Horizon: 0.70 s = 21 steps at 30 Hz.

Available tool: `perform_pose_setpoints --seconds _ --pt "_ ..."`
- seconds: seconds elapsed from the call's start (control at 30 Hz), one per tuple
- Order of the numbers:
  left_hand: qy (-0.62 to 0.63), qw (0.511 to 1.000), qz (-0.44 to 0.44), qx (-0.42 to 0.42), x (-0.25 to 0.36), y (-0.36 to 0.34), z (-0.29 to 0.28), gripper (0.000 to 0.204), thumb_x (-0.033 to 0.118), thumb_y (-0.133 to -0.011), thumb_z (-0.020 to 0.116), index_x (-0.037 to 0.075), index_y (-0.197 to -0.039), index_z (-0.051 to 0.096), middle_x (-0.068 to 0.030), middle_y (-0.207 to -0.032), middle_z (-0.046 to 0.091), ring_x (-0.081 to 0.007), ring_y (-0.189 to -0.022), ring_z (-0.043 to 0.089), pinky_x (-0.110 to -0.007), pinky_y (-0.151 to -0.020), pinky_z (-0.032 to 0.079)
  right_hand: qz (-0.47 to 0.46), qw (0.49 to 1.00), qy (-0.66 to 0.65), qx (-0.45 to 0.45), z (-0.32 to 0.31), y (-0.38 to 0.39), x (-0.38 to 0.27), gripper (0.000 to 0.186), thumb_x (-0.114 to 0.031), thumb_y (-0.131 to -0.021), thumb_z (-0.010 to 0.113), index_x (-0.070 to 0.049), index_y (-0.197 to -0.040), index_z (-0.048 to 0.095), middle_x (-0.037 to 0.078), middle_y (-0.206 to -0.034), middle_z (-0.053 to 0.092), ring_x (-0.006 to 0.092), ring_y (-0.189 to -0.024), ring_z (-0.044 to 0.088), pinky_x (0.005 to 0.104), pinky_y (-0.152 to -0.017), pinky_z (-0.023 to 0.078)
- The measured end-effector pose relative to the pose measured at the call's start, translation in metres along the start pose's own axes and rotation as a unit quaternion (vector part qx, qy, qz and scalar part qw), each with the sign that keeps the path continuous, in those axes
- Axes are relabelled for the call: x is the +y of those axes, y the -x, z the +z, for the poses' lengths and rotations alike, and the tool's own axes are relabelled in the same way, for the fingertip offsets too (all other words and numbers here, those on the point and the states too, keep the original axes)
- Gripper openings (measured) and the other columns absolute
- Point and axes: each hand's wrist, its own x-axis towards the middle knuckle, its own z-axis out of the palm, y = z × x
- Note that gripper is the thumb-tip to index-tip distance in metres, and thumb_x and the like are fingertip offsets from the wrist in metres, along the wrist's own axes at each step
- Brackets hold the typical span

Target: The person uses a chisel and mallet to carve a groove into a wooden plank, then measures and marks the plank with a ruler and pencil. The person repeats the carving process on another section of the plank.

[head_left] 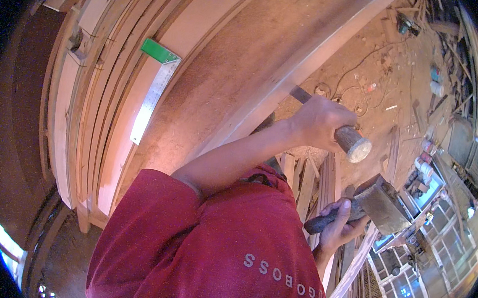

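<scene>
My left hand is closed around a chisel with a thick round wooden handle. Its dark blade points at the side of a long wooden beam, seemingly meeting it. Lower down on the right, my right hand grips the dark handle of a wooden mallet. The mallet's blocky head is apart from the chisel's butt end, below and to the right of it. Part of the mallet's handle is hidden behind my fingers.
On the left, a try square with a green stock lies across several long planks. Beyond the beam, a cable and scraps lie on the dirt floor. Wood pieces, a blue-edged box and white metal frames stand at right.
</scene>
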Motion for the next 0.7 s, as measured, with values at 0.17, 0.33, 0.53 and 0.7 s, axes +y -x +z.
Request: perform_pose_setpoints --seconds 0.17,0.33,0.53,0.7 --pt "0.012 1.000 0.004 -0.023 -0.001 0.006 -0.005 0.032 0.026 -0.059 0.080 0.010 -0.069 0.054 -0.0094 -0.062 0.054 -0.0322 -0.057 0.058 -0.043 -0.050 0.042 0.003 1.000 0.008 -0.001 -0.002 0.000 0.002 0.032 -0.014 -0.093 0.063 -0.002 -0.116 0.044 0.008 -0.074 0.058 0.0156 -0.052 0.056 0.0302 -0.046 0.049" --pt "0.015 1.000 0.006 -0.016 0.002 0.008 -0.009 0.025 0.025 -0.060 0.078 0.012 -0.071 0.060 -0.0077 -0.062 0.059 -0.0312 -0.057 0.061 -0.043 -0.048 0.043 0.006 1.000 0.003 0.000 0.002 0.000 -0.001 0.030 -0.015 -0.093 0.064 -0.002 -0.113 0.044 0.008 -0.073 0.058 0.0154 -0.052 0.056 0.0303 -0.047 0.050" --pt "0.029 1.000 0.004 -0.010 -0.003 0.006 -0.009 0.032 0.026 -0.059 0.080 0.010 -0.066 0.053 -0.0084 -0.060 0.052 -0.0307 -0.055 0.057 -0.042 -0.049 0.041 -0.004 1.000 0.002 -0.018 0.001 -0.002 0.001 0.028 -0.014 -0.093 0.063 -0.002 -0.110 0.044 0.008 -0.073 0.058 0.0154 -0.053 0.056 0.0301 -0.047 0.049" --pt "0.072 0.997 0.015 -0.007 -0.001 0.007 -0.010 0.030 0.025 -0.059 0.080 0.011 -0.069 0.055 -0.0078 -0.061 0.053 -0.0307 -0.056 0.059 -0.042 -0.049 0.042 0.003 1.000 0.008 -0.007 0.003 -0.002 0.000 0.027 -0.012 -0.093 0.063 -0.001 -0.110 0.045 0.009 -0.072 0.058 0.0150 -0.052 0.056 0.0298 -0.046 0.049"
